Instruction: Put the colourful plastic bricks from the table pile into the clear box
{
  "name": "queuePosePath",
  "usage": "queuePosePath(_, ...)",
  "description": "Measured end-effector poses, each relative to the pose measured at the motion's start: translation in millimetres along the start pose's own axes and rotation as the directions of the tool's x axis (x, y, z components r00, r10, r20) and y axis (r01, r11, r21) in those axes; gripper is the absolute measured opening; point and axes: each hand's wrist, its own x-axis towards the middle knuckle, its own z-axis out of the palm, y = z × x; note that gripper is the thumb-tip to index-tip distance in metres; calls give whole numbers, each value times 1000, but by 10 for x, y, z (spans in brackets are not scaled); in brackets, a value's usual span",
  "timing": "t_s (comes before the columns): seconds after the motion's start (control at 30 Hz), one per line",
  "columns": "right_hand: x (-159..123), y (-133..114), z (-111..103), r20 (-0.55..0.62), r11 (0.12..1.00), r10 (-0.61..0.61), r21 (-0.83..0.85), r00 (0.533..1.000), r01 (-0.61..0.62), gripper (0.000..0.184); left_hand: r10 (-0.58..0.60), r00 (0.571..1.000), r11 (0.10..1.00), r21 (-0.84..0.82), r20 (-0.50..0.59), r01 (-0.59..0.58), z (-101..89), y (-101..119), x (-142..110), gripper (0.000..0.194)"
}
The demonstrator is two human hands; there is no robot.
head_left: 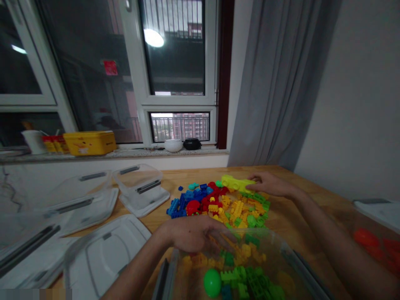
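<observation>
My right hand reaches to the far side of a pile of toy building blocks. Its fingers close on the end of a long lime-yellow toy piece. My left hand is palm down above the far rim of a clear plastic bin, fingers stretched out and slightly blurred. I see nothing held in it. Inside the bin lie green blocks and a green egg-shaped piece. Beyond it, the pile groups into blue blocks, red blocks and yellow blocks.
Clear bins with grey latches and a white lid cover the table's left side. At right, another container holds red pieces. A yellow box, a white bowl and a black pot stand on the windowsill.
</observation>
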Motion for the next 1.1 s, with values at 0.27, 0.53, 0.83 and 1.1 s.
queuePosePath(0.27, -189, -317, -94, 158, 952, -87, 304, 984, 35, 53, -47, 997, 990, 130, -60, 54, 23, 82, -41, 44)
queuePosePath(0.53, -516, -624, -312, 350, 872, -252, 486, 902, 55, 48, -50, 998, 987, 150, -48, 57, 28, 66, -23, 49)
queuePosePath(0.83, -839, -1135, -238, 694, 983, -171, 166, 700, 76, 54, -5, 1000, 987, 161, 3, 5, -4, 93, -34, 46)
queuePosePath(1.1, -928, -1474, -22, 728, 917, -239, -48, 642, 396, 47, -25, 999, 979, 201, -45, 34, 18, 130, -47, 45)
